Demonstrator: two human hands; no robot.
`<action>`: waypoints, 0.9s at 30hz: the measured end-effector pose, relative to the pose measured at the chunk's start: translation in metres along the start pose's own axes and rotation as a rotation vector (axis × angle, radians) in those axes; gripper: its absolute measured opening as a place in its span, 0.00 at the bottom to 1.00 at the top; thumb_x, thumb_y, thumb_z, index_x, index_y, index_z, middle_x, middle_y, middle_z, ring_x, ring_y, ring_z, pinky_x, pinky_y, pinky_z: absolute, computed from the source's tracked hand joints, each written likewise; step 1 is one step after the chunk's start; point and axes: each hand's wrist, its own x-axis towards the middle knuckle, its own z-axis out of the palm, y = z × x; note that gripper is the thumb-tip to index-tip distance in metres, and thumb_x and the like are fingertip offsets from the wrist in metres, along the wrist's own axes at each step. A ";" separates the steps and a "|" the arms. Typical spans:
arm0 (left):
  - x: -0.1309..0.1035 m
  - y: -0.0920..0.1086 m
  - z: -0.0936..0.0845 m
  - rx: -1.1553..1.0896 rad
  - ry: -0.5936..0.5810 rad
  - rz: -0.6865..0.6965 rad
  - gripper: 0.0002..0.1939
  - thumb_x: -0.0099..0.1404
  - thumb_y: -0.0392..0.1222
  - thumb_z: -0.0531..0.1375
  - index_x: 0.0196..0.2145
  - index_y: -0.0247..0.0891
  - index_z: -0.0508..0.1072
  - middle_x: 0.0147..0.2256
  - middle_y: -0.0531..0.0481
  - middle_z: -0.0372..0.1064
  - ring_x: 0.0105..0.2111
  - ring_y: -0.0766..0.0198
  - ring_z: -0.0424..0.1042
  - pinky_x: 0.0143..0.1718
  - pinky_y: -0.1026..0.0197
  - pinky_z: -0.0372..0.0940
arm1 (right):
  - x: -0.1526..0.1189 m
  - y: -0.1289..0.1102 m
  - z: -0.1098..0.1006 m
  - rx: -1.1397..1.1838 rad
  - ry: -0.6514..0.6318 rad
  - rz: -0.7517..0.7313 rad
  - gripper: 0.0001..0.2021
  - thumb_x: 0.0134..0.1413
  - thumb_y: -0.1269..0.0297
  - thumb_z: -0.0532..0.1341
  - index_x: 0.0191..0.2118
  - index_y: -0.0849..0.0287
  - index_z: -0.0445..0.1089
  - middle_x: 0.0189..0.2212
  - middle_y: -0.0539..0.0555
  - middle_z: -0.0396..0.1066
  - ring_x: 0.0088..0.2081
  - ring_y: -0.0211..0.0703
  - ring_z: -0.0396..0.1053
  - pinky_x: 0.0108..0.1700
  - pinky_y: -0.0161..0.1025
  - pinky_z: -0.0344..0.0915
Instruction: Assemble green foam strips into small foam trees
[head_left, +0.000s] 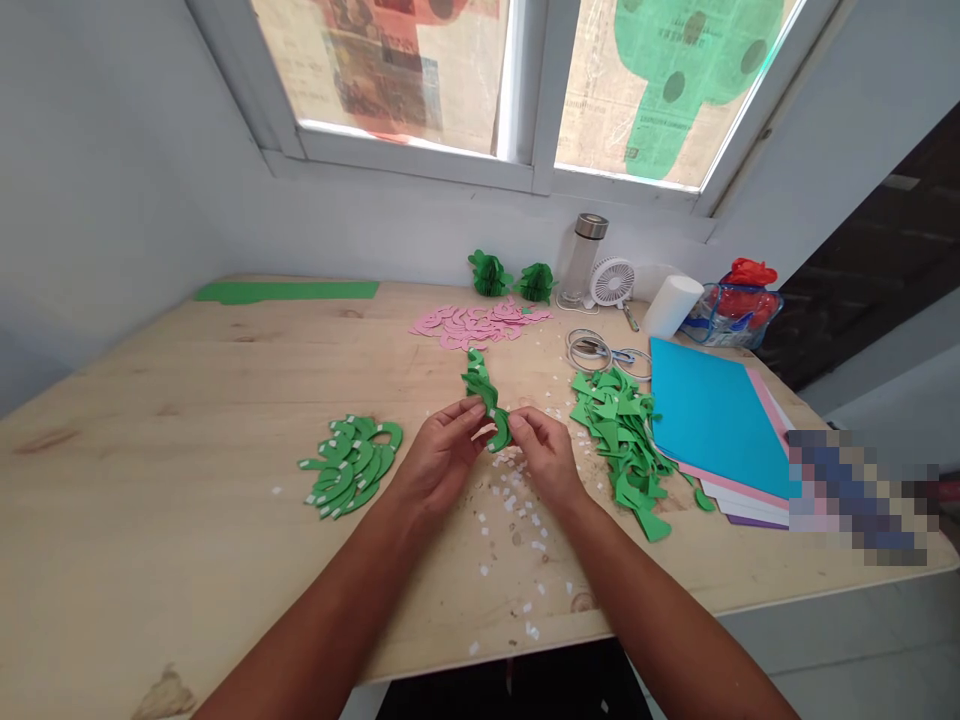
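Note:
Between my two hands is a stack of curved green foam cutouts (480, 385) with small white squares on them, held above the middle of the table. My left hand (450, 440) pinches its left side, thumb on top. The fingers of my right hand (541, 445) close on its lower right end. To the left lies a pile of similar curved green pieces (352, 465), also dotted with white squares. Small white paper bits (517, 500) are scattered beneath and in front of my hands.
Green scraps (619, 430), scissors (600, 348) and tape rolls lie right, near coloured sheets (720, 410). Pink cutouts (480, 322) and two green paper cactus shapes (490, 275) sit behind. A bottle (583, 260), small fan (613, 282), white roll (673, 306) and clear bag (731, 315) line the back.

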 end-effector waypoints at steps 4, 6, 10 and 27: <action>-0.002 0.003 0.003 0.015 -0.099 -0.019 0.09 0.50 0.41 0.68 0.29 0.35 0.76 0.28 0.48 0.74 0.30 0.62 0.71 0.35 0.59 0.64 | 0.002 0.001 -0.001 0.219 -0.068 0.080 0.16 0.52 0.52 0.58 0.23 0.59 0.70 0.21 0.49 0.66 0.26 0.39 0.62 0.32 0.36 0.60; -0.003 0.003 0.004 0.032 -0.107 -0.021 0.09 0.51 0.41 0.68 0.30 0.35 0.76 0.28 0.48 0.74 0.29 0.63 0.70 0.34 0.59 0.64 | 0.001 0.003 -0.001 0.295 -0.095 0.108 0.15 0.51 0.53 0.60 0.23 0.59 0.71 0.21 0.50 0.66 0.27 0.39 0.62 0.32 0.36 0.59; -0.004 0.004 0.006 0.054 -0.089 -0.008 0.09 0.50 0.40 0.68 0.30 0.34 0.76 0.28 0.48 0.74 0.29 0.65 0.70 0.34 0.62 0.64 | 0.001 0.006 -0.002 0.381 -0.145 0.157 0.12 0.48 0.56 0.62 0.25 0.59 0.73 0.22 0.50 0.67 0.27 0.38 0.60 0.33 0.36 0.58; -0.003 0.005 0.007 0.200 0.028 0.064 0.17 0.46 0.37 0.69 0.36 0.37 0.76 0.30 0.51 0.72 0.29 0.65 0.69 0.33 0.62 0.62 | 0.002 0.001 -0.002 0.232 -0.036 0.140 0.10 0.46 0.58 0.64 0.25 0.60 0.72 0.22 0.49 0.69 0.27 0.38 0.64 0.31 0.35 0.59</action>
